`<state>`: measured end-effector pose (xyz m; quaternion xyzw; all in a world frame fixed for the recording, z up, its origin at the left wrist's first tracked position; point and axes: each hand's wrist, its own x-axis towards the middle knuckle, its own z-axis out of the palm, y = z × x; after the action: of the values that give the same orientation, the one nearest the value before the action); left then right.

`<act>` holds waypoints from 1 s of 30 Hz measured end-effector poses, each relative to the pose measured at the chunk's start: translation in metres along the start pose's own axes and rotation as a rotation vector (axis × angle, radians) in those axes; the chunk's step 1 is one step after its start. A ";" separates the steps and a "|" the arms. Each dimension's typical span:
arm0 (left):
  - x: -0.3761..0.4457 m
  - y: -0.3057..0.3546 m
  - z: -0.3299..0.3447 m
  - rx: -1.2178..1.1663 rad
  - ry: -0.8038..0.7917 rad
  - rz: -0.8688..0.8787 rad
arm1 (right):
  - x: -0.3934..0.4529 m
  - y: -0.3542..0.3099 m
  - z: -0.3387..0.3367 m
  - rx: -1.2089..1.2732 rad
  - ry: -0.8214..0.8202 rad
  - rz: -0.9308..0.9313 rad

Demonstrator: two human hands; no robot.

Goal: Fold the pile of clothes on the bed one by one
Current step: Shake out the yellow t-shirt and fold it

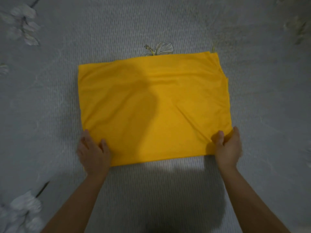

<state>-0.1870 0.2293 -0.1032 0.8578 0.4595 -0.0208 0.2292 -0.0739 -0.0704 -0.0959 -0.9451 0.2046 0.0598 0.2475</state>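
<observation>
Two hands at the near corners of a half-folded yellow garment (151, 105)

Garment lies flat mid-bed (50, 98), its far edge touching a printed flower (161, 48); left hand (92, 150) and right hand (227, 147) each pinch a near corner, thumb on top, fingers clamped on cloth; lift both corners evenly, match edges before pressing; no label or writing visible.

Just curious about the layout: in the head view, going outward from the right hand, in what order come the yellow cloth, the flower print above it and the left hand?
1. Yellow cloth: gripped by the right hand at its near right corner.
2. Left hand: at the near left corner.
3. Flower print: beyond the cloth's far edge.
</observation>
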 end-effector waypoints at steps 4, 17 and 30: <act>-0.004 -0.008 -0.007 -0.162 0.034 -0.045 | 0.003 -0.001 -0.004 0.152 0.077 0.066; -0.050 -0.037 -0.016 0.218 -0.094 -0.108 | -0.010 0.043 -0.040 -0.166 0.052 0.160; -0.062 0.118 0.032 0.293 -0.271 0.596 | -0.005 0.058 -0.036 -0.024 -0.260 0.124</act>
<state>-0.1230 0.1117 -0.0721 0.9673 0.1468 -0.1323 0.1587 -0.1020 -0.1320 -0.0890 -0.9178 0.2284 0.1992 0.2566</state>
